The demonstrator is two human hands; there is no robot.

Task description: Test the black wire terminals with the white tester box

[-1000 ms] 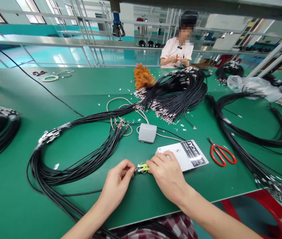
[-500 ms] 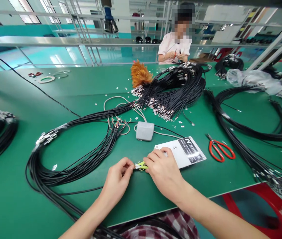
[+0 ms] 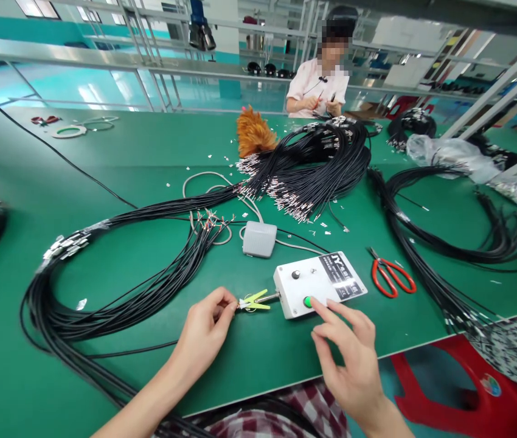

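My left hand (image 3: 204, 331) pinches the end of a thin black cable at the yellow-green clips (image 3: 253, 300) on the left side of a white tester box (image 3: 317, 285). My right hand (image 3: 348, 353) holds nothing; its index fingertip is at the green button (image 3: 307, 301) on the box's front. A large loop of black cables (image 3: 117, 292) lies to the left on the green table (image 3: 258, 365).
A grey foot pedal (image 3: 259, 238) sits behind the box. Red scissors (image 3: 390, 277) lie to the right. More black cable bundles (image 3: 317, 170) and an orange duster (image 3: 252, 131) lie farther back. A person in pink (image 3: 317, 91) works across the table. A red stool (image 3: 477, 395) stands at lower right.
My right hand has left the clips and moved right and down to the box's green button, uncovering the box. My left hand stays at the clips.
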